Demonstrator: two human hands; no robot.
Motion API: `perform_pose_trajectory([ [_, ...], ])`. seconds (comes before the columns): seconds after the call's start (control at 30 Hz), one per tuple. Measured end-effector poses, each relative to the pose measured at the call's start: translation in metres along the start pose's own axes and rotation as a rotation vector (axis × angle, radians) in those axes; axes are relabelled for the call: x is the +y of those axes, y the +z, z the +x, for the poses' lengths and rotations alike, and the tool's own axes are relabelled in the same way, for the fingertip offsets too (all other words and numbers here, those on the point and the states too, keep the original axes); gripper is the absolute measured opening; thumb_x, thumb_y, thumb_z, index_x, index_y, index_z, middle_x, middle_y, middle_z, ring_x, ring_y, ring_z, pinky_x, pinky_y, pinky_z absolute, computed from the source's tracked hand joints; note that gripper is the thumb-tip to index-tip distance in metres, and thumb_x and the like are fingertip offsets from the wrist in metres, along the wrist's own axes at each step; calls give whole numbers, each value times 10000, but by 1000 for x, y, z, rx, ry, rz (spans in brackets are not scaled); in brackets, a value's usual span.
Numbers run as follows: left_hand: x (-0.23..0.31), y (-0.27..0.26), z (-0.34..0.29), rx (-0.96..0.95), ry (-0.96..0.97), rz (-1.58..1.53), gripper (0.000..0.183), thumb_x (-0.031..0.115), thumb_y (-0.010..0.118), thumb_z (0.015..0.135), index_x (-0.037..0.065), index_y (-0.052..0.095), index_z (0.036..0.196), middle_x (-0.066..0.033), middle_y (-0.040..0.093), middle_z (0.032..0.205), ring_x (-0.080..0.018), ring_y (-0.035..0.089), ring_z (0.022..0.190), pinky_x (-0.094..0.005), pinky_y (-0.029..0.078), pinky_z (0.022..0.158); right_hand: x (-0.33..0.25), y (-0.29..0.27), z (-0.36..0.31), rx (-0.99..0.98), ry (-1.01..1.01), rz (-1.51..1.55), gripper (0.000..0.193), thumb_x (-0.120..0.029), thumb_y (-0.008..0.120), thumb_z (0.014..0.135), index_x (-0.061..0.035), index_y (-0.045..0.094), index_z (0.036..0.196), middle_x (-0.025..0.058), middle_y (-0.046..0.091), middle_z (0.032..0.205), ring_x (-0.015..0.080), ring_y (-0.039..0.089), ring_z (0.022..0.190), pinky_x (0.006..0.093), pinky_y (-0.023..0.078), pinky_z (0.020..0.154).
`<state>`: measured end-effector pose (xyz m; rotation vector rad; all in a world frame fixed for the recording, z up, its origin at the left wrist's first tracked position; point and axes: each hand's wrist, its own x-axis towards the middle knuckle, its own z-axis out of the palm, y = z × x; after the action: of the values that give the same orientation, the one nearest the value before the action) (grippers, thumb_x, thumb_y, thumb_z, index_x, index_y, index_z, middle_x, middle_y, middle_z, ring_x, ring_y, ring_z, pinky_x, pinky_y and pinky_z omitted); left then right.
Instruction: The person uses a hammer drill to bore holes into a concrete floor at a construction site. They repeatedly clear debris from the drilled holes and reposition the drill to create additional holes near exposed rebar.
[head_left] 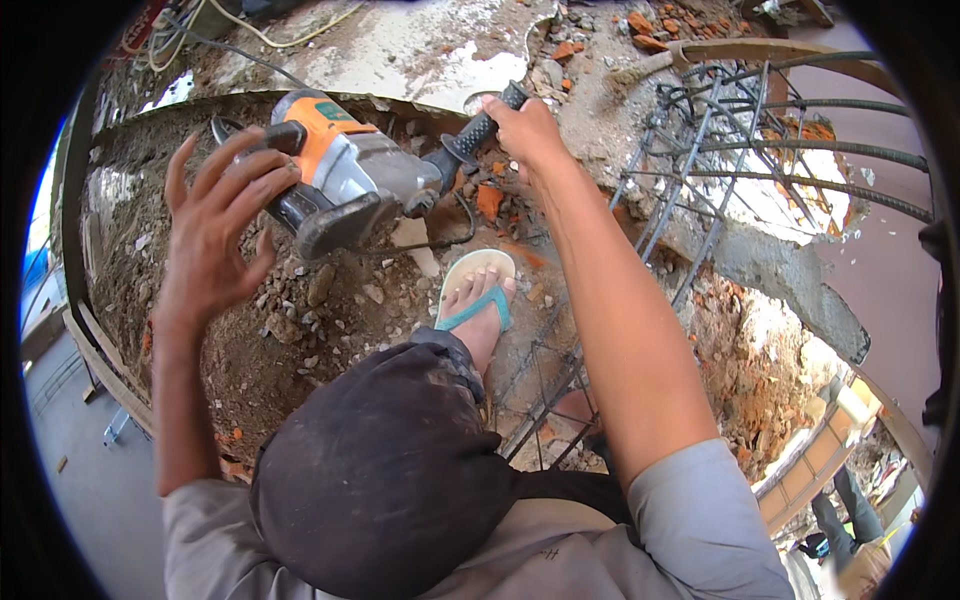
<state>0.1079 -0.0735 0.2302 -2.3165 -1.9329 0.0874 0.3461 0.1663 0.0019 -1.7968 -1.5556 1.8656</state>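
Observation:
An orange, grey and black demolition hammer (330, 140) lies tilted over the dug earth in front of me. My right hand (530, 135) is closed round its ribbed black side handle (468, 140). At the tool's left end, my left hand (220, 220) has its fingers spread over the black rear handle (290, 205). Whether those fingertips touch the handle I cannot tell. No chisel bit can be made out. Below the tool, my foot in a sandal (485, 290) with a turquoise strap stands among the rubble.
Steel rebar (840, 150) and a tied cage (690, 150) stick out on the right. Broken brick (645, 30) and a concrete slab (420, 60) lie ahead, with a cable (250, 60) running back from the tool. Another person's legs (850, 510) show at lower right.

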Motion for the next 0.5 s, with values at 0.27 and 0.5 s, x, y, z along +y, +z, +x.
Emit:
perform_pose_trajectory([
  [0.27, -18, 25, 55, -399, 181, -368, 190, 137, 893, 730, 136, 832, 910, -73, 794, 824, -350, 792, 822, -499, 606, 894, -3, -62, -66, 133, -411, -235, 620, -331, 814, 1063, 58, 654, 1518, 180, 834, 1318, 340, 792, 1235, 483, 604, 1138],
  [0.5, 34, 20, 21, -551, -284, -593, 320, 217, 873, 921, 51, 848, 1193, -206, 842, 990, -395, 838, 912, -526, 652, 878, 51, -178, -149, 741, -688, -782, 891, -555, 766, 1090, -77, 440, 1767, 286, 507, 1751, 482, 431, 1670, 660, 364, 1336],
])
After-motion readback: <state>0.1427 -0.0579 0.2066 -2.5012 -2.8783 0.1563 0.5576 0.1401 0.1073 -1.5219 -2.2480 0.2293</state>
